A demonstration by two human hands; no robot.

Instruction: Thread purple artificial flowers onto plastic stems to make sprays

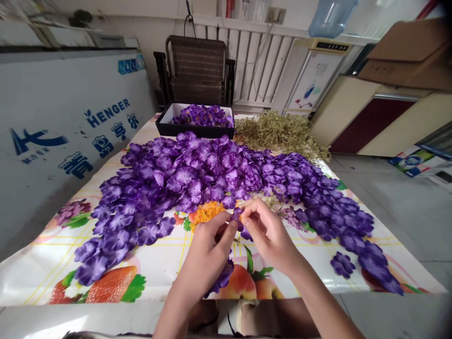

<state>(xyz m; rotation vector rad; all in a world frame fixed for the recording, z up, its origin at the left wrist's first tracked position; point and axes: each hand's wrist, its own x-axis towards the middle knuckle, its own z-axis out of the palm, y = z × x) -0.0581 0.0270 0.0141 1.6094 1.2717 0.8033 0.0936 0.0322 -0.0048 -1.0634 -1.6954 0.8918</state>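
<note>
Near the front middle of the table, my left hand (211,249) pinches the left side of a small purple flower (237,214). Across from it, my right hand (267,230) has its thumb and fingertips pressed together at the flower's right side, with a bit of orange between them. Just behind my left hand lies a small pile of orange flower centres (208,212). A wide heap of purple petals (197,169) arcs behind both hands. Some purple petals (223,278) are partly hidden beneath my left hand.
A black box (194,129) holding purple flowers stands at the table's back edge, beside a bunch of green stems (278,132). The printed tablecloth (158,263) covers the table. Beyond are a folding chair (197,70), a white freezer (70,94) and a water dispenser (310,80).
</note>
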